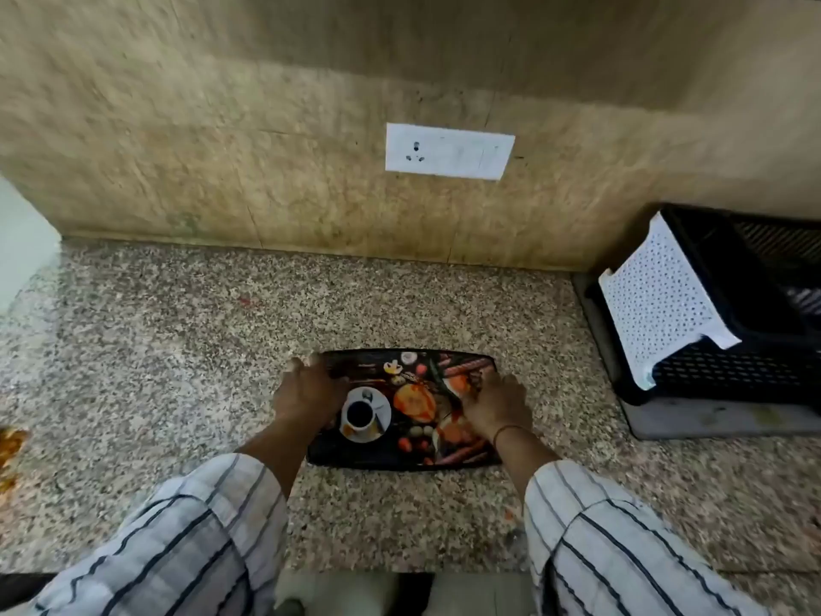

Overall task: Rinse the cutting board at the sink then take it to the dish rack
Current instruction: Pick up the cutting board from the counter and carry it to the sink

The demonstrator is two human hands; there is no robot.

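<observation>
A black cutting board [411, 453] printed with a coffee cup, vegetables and sausages lies flat on the speckled granite counter [177, 349], straight in front of me. My left hand [308, 393] rests on the board's left edge, fingers curled over its far left corner. My right hand [497, 402] lies on the board's right side, fingers spread over the print and edge. Both palms cover parts of the board. No sink shows in this view.
A black dish rack [733, 375] on a grey tray stands at the right against the wall, with a white perforated piece [657, 300] leaning in it. A white wall socket [448, 156] sits above the counter. Orange scraps [11, 446] lie at the far left edge.
</observation>
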